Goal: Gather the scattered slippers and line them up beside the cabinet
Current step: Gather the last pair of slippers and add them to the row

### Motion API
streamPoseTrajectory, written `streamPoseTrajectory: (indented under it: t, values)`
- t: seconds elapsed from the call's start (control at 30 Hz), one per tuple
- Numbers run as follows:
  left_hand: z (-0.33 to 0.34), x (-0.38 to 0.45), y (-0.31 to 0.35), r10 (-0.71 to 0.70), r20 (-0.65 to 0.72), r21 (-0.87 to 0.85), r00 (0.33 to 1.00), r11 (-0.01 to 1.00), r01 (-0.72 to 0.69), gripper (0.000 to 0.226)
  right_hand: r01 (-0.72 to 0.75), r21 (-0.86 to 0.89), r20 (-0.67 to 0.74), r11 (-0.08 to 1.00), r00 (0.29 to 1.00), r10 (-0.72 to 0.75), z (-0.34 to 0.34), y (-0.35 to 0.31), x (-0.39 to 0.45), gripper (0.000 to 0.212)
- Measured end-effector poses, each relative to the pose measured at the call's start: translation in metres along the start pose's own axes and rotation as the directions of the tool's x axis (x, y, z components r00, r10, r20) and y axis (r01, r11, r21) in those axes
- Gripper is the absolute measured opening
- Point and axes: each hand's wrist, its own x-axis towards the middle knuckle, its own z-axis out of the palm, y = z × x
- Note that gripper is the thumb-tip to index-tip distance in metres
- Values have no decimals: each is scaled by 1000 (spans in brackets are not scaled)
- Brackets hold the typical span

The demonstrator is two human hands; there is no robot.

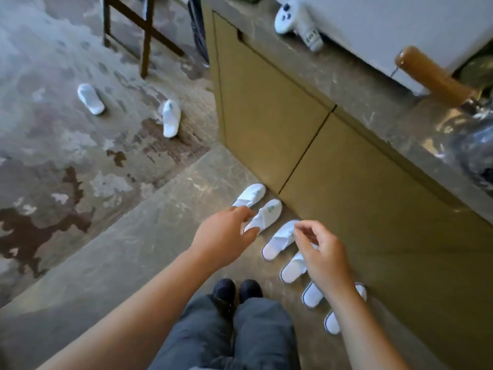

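Several white slippers stand in a diagonal row along the foot of the tan cabinet (266, 124). My left hand (226, 236) pinches the heel of the second slipper in the row (268, 213), thumb below and fingers above. The first slipper (252, 194) lies just beyond it. My right hand (322, 255) hovers with loosely curled fingers over the third slipper (278, 241), its fingertips at the toe end, and partly hides the slippers nearer to me (293, 269). Two more slippers lie apart on the far floor, one at the left (90, 98) and one nearer the cabinet corner (171, 118).
A wooden chair frame (145, 36) stands on the stained floor at the back. On the stone cabinet top (360, 84) lie a white controller (286, 18) and a pan with a wooden handle (432, 76). My dark shoes (237, 291) are beside the row.
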Motion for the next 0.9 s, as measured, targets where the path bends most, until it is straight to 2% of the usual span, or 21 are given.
streamPoseTrajectory:
  t: [0.1,0.23,0.37,0.5,0.57,0.67,0.9]
  values:
    - [-18,-19,-18,-133,-118,-86,984,989,123,35,67,-12,138,998,988,-65,18,-21,9,10]
    - [-38,-45,-50,-306,-222,-225,926,940,256,35,178,-13,283,984,944,-167,55,-60,35,11]
    - [-64,-65,-97,-503,-304,-405,809,837,368,33,330,6,435,944,849,-300,113,-117,71,10]
    - [-90,-59,-160,-640,-351,-525,684,739,422,29,445,43,516,894,756,-402,191,-174,115,8]
    - [-110,-48,-195,-658,-367,-546,658,725,421,29,476,60,535,878,727,-431,233,-197,135,9]
    - [-158,-25,-248,-643,-388,-540,660,739,403,30,476,54,564,878,711,-420,289,-232,163,8]
    - [-303,51,-337,-539,-466,-444,701,828,341,33,403,-17,556,915,765,-326,362,-289,226,13]
